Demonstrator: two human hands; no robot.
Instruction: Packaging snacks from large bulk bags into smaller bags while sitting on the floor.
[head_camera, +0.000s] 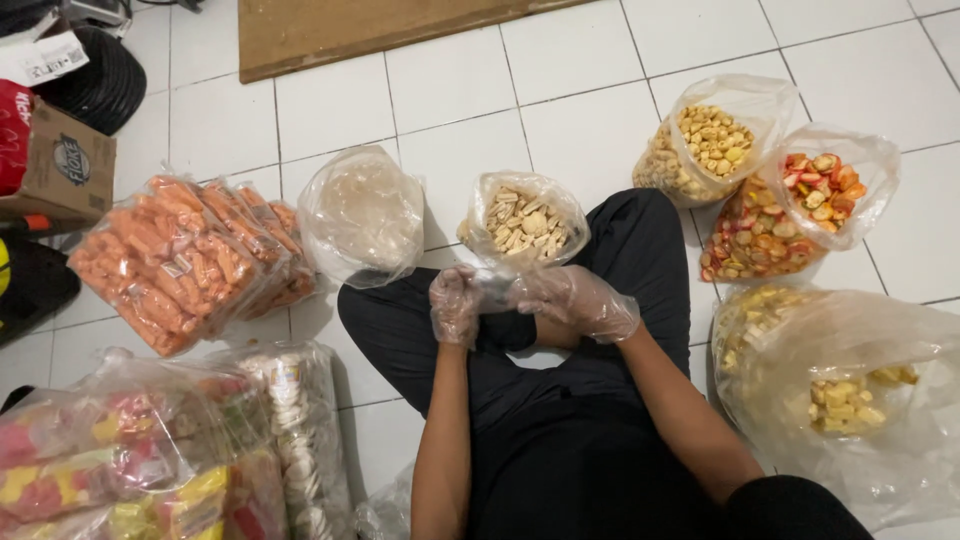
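Meeting over the lap, the gloved left hand (455, 305) and right hand (578, 300) seemingly both grasp the clear plastic bag of pale crackers (524, 225).

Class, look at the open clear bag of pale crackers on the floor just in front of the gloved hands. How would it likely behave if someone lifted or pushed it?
The bag of pale crackers is thin clear plastic, so it would probably sag and be floppy. Its mouth is open, so tipping may spill pieces. The crackers look dry and thin, probably light and easily broken.
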